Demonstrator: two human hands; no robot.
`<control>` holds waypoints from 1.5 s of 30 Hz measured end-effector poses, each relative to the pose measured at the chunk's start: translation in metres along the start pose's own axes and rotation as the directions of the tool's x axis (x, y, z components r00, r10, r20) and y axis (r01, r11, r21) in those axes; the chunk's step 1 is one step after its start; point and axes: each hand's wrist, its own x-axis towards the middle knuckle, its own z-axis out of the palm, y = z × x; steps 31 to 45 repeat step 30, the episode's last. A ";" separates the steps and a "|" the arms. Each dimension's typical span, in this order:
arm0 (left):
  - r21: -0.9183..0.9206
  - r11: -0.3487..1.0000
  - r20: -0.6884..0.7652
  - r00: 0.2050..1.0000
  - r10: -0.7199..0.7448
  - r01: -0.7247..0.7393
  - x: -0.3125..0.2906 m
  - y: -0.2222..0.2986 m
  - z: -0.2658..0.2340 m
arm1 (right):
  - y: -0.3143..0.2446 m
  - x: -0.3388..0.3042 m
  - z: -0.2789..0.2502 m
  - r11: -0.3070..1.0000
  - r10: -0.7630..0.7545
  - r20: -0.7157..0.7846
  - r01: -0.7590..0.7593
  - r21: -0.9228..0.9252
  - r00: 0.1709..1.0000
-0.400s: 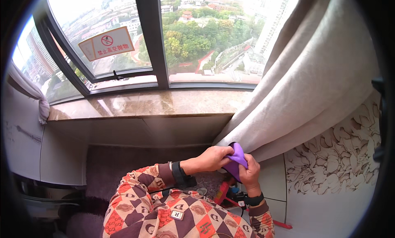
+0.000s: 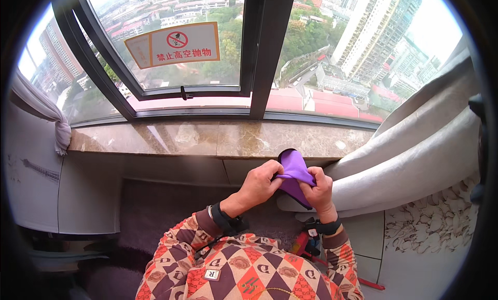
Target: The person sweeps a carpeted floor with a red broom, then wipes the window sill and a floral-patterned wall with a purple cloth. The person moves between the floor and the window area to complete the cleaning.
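A soft purple cloth piece with dark edging (image 2: 295,166) hangs between my two hands, just in front of the window sill. My left hand (image 2: 259,183) pinches a fold on its left side between thumb and fingers. On the other side, my right hand (image 2: 320,192) grips the cloth with curled fingers. One flap of the cloth stands up above the hands, against the sill's front edge, and another hangs below them. Whether it is a pouch or a flat cloth, I cannot tell.
A marble sill (image 2: 207,139) runs under the dark-framed window (image 2: 259,56). A pale curtain (image 2: 404,165) drapes on the right; a tied curtain (image 2: 46,108) hangs at left. Below my right forearm is a red and blue object (image 2: 306,243). A dark rug (image 2: 155,206) covers the floor.
The view has turned right, so more of the right window shows. Both hands, still on the purple cloth, now appear in front of the sill, and the cloth is spread wider.
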 end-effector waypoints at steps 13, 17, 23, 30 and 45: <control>0.717 0.636 -0.285 0.953 -0.103 0.284 0.001 -0.197 -0.110 | 0.066 0.039 0.220 0.834 0.073 0.499 0.222 -0.505 0.863; 0.639 0.756 -0.039 0.988 -0.147 0.138 -0.007 -0.213 -0.088 | 0.077 0.036 0.237 0.843 0.090 0.502 0.202 -0.498 0.860; 0.735 0.654 0.070 0.940 -0.334 0.177 -0.004 -0.238 -0.056 | 0.082 0.064 0.196 0.919 0.098 0.637 0.176 -0.352 0.764; 0.774 0.614 0.046 0.954 -0.297 0.154 0.004 -0.234 -0.043 | -0.043 0.204 -0.024 0.947 -0.296 -0.136 0.309 0.087 0.946; 0.774 0.614 0.046 0.954 -0.297 0.154 0.004 -0.234 -0.043 | -0.043 0.204 -0.024 0.947 -0.296 -0.136 0.309 0.087 0.946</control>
